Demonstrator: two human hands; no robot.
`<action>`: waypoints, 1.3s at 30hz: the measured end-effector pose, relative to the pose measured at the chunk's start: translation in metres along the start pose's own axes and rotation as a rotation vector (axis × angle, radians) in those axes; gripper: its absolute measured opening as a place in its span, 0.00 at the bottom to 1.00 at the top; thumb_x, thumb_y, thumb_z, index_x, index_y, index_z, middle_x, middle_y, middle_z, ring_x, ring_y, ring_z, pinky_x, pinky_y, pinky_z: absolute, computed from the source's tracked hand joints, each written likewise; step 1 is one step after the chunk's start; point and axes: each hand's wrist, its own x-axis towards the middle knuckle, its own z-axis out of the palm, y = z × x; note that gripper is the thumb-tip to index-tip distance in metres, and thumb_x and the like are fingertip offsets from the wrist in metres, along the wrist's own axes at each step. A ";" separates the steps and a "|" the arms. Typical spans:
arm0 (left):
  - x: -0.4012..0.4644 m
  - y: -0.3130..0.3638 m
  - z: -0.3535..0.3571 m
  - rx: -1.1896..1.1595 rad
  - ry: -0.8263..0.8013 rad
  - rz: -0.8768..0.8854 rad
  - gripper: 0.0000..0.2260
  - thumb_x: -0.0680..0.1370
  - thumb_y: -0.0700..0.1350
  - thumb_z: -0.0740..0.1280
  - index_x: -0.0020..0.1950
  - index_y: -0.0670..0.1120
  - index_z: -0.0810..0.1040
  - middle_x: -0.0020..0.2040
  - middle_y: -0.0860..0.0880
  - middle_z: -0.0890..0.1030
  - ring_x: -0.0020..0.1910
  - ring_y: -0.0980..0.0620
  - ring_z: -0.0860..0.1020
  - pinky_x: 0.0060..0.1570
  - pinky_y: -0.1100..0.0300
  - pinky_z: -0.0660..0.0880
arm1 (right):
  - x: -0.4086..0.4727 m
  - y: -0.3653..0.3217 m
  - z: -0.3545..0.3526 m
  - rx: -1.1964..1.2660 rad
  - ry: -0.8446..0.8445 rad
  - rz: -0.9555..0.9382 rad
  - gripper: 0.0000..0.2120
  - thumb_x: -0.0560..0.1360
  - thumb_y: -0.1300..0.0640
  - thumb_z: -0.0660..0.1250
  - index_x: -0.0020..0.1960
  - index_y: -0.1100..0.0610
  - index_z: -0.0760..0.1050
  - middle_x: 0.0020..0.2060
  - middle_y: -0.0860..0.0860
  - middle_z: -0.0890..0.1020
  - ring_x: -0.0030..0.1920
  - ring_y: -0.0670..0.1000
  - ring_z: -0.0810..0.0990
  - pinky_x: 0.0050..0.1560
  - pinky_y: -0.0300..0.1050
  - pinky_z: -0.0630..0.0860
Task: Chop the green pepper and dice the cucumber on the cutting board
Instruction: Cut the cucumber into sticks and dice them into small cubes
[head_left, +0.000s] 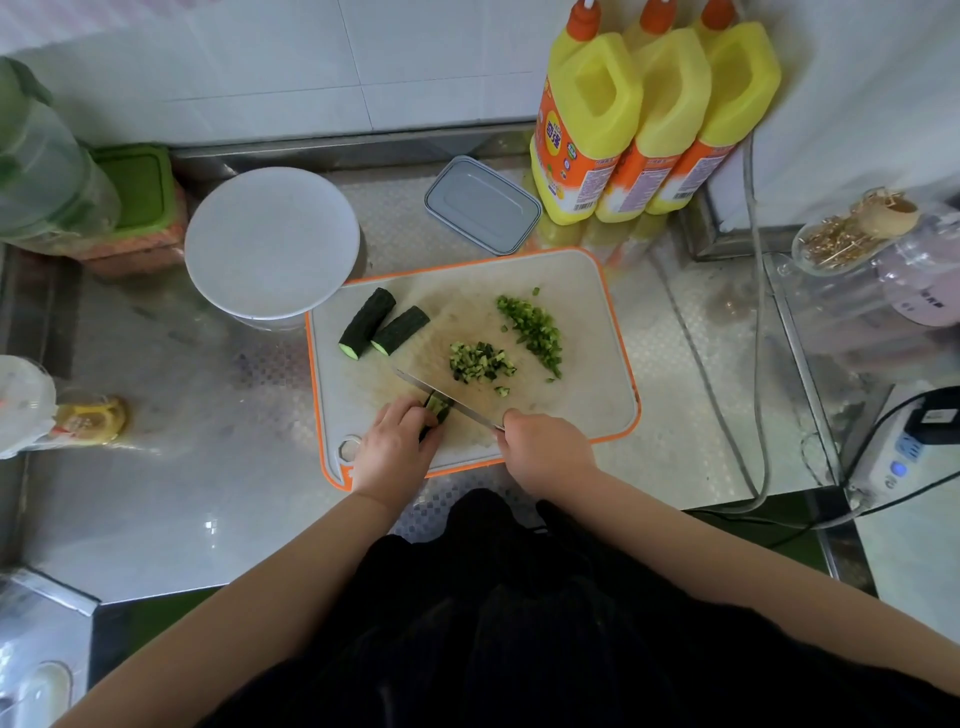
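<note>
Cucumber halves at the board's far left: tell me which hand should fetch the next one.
Left. The left hand only steadies a cucumber piece and is nearer the cucumber halves; the right hand grips the knife.

Counts, head view.

Cutting board (587, 291): 1.
Knife (441, 392): 1.
Uncut cucumber lengths on board: 2, first (367, 322), second (400, 330), side by side.
Cucumber piece under blade (438, 408): 1.
Diced heaps: 2, cucumber heap (480, 362), pepper heap (532, 327).
Yellow bottles: 3, first (582, 119), second (657, 130), third (727, 114).
White plate (271, 241): 1.
Grey lid (482, 205): 1.
Hands: 2, left hand (395, 449), right hand (545, 449).
</note>
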 end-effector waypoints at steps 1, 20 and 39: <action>0.000 0.000 0.000 -0.008 0.007 0.002 0.03 0.73 0.39 0.73 0.43 0.41 0.81 0.44 0.46 0.77 0.45 0.45 0.77 0.36 0.55 0.73 | 0.000 0.000 0.000 -0.004 -0.005 0.003 0.12 0.82 0.53 0.53 0.51 0.60 0.70 0.43 0.56 0.79 0.44 0.60 0.78 0.36 0.48 0.66; -0.006 0.002 -0.003 -0.033 0.064 -0.012 0.03 0.74 0.40 0.73 0.44 0.42 0.82 0.46 0.47 0.77 0.45 0.48 0.74 0.37 0.58 0.70 | 0.005 0.004 0.002 0.080 -0.021 0.064 0.15 0.82 0.49 0.53 0.48 0.59 0.71 0.33 0.50 0.70 0.43 0.57 0.78 0.36 0.48 0.69; -0.003 0.005 -0.007 -0.009 0.086 0.003 0.03 0.70 0.36 0.76 0.41 0.41 0.83 0.41 0.47 0.80 0.40 0.47 0.79 0.34 0.63 0.68 | 0.008 -0.007 0.001 0.081 -0.120 0.095 0.16 0.82 0.49 0.54 0.52 0.61 0.73 0.45 0.56 0.79 0.48 0.57 0.78 0.42 0.47 0.71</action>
